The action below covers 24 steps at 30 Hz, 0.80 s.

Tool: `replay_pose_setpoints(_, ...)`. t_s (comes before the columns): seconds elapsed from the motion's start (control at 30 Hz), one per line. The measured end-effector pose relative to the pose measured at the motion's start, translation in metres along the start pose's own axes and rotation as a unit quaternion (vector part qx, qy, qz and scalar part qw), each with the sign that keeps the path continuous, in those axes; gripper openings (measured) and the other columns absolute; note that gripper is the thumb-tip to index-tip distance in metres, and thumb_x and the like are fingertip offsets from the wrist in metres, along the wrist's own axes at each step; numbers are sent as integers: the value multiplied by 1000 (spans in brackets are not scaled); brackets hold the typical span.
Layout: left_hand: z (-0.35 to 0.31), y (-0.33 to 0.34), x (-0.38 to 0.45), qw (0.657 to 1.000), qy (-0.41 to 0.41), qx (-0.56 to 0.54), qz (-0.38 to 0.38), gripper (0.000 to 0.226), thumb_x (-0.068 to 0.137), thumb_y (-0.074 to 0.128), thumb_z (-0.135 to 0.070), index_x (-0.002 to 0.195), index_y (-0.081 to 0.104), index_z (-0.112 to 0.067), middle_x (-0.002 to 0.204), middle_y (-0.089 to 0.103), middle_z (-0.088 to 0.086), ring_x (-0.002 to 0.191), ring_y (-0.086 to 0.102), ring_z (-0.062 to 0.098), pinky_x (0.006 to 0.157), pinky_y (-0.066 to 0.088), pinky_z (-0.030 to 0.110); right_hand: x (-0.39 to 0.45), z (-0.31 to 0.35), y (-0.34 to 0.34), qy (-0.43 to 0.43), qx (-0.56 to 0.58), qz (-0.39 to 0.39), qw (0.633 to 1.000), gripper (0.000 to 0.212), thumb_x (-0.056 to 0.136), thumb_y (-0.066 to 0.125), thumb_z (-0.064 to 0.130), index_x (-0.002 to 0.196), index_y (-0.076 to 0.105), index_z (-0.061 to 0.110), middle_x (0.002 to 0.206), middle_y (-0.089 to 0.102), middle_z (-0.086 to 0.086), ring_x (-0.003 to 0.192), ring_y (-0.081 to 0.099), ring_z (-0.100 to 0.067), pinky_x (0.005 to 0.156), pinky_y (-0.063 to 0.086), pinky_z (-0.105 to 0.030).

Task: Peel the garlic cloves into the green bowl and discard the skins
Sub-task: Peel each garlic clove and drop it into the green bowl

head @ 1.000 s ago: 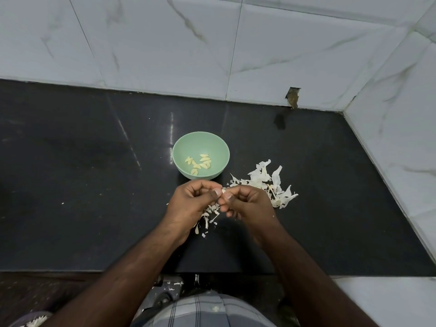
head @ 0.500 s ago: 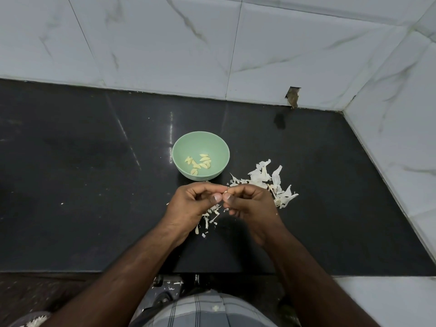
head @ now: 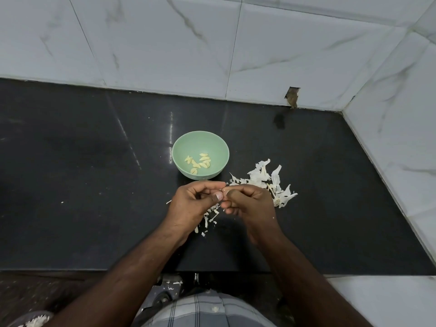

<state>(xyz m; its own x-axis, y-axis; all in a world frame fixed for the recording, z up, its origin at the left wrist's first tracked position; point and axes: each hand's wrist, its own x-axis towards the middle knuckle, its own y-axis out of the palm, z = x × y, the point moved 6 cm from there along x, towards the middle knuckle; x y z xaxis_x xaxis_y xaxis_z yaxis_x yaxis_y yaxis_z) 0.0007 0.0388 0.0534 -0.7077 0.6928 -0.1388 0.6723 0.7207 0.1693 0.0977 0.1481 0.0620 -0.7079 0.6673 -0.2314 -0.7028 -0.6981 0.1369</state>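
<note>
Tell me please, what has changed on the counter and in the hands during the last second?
Almost nothing. Both the left hand and right hand keep pinching a small piece between their fingertips, only slightly shifted. The green bowl, the peeled cloves and the skins stayed put.

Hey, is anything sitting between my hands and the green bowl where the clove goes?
Nothing visible. The green bowl sits just beyond the left hand and right hand, with only bare counter between.
</note>
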Motion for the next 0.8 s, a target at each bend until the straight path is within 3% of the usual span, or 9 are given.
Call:
replay_pose_setpoints(0.3, 0, -3, 0, 998, -21, -57, 1, 25, 85, 71, 4, 109, 74, -2, 88, 74, 14, 74, 69, 12, 65, 51, 16, -4, 5, 7, -37, 5, 53, 998, 18, 91, 61, -5, 90, 75, 6, 72, 69, -16, 67, 61, -21, 63, 52, -27)
replay_pose_setpoints(0.47, 1, -3, -3, 998, -46, -51, 16, 19, 86, 71, -1, 103, 76, -7, 76, 72, 3, 64, 61, 5, 55, 42, 16, -7, 10, 6, -58, -18, 61, 996, 16, 91, 61, -6, 89, 73, 4, 69, 69, -12, 62, 62, -15, 60, 52, -24)
replay_pose_setpoints(0.67, 3, -5, -4, 994, -82, -62, 29, 21, 78, 77, -16, 98, 80, -14, 76, 69, 4, 66, 56, 7, 56, 37, 21, -9, 11, 7, -71, -31, 85, 993, 11, 89, 65, -7, 96, 72, -2, 72, 70, -15, 64, 64, -18, 62, 53, -25)
replay_pose_setpoints(0.8, 3, -7, -4, 996, -75, -46, 24, 18, 87, 72, -8, 104, 78, -11, 79, 67, 8, 66, 54, 8, 56, 37, 20, -9, 14, 6, -64, -18, 90, 994, 21, 84, 69, -9, 98, 75, 5, 77, 72, -19, 69, 66, -22, 64, 55, -28)
